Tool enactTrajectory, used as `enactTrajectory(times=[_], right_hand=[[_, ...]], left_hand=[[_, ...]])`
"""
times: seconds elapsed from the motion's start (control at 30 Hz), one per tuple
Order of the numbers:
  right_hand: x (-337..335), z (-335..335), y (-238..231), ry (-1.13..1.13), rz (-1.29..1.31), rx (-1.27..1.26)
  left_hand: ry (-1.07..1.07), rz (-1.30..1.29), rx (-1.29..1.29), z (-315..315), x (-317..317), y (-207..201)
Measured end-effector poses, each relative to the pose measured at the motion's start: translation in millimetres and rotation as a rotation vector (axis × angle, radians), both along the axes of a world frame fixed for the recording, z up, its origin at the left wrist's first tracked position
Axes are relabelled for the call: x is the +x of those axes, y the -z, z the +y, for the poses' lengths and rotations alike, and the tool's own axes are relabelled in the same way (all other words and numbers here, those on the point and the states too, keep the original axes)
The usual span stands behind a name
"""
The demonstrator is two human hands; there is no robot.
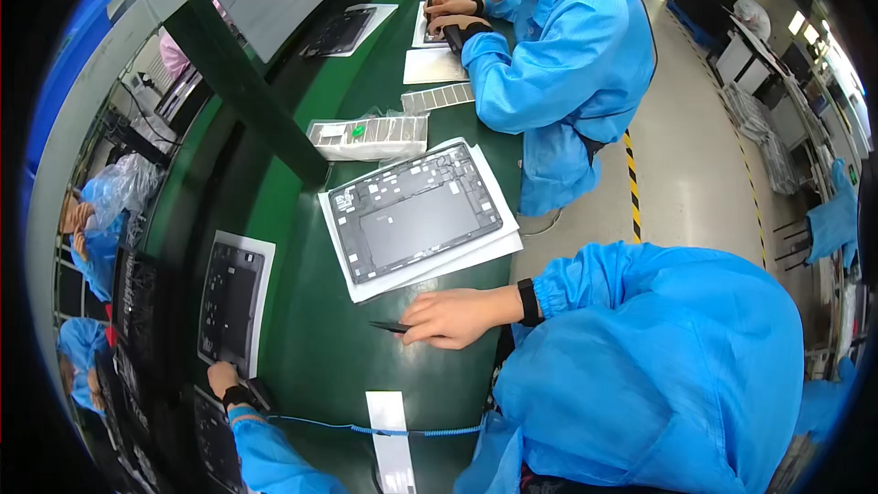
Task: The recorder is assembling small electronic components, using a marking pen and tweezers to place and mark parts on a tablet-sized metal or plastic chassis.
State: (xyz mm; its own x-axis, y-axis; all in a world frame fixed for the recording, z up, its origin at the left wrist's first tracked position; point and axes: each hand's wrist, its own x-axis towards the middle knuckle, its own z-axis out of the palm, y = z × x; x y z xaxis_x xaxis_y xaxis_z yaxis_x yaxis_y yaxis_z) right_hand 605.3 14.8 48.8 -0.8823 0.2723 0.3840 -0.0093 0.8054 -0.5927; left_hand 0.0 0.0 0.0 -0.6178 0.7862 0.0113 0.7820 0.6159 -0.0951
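Observation:
Black tweezers (pixel 390 326) are pinched in my right hand (pixel 445 318), low over the green table and pointing left. Just beyond that hand, a tablet housing (pixel 425 210) with small white pads along its frame lies on white sheets (pixel 498 247). My left hand (pixel 221 379) reaches to the near edge of a second dark tablet housing (pixel 229 297), which rests on a white sheet at the left. Its fingers appear closed on that edge, though they are partly hidden. Both wrists wear black bands.
A narrow white strip (pixel 391 439) lies near me, crossed by a blue coiled cord (pixel 393 431). Beyond the housing stands a box of small parts (pixel 370 137), beside a green post (pixel 247 87). A co-worker in blue (pixel 567 46) works farther along the table (pixel 311 329).

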Motion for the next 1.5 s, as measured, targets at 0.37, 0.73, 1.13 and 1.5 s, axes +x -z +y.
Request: enactTrajectory(times=[0.37, 0.73, 1.13, 1.5], right_hand=[[1, -6, 7, 0.044, 0.155, -0.039], [13, -13, -21, -0.119, 0.499, -1.193], [30, -6, -4, 0.446, 0.178, -0.195], [8, -49, -81, 0.137, 0.129, -0.646]], left_hand=[[-0.398, -0.622, 0.833, -52, 13, -77], [-0.590, -0.843, 1.139, -223, 361, -161], [-0.379, -0.187, 0.604, -226, 473, -74], [-0.090, -0.191, 0.445, -300, 482, -61]])
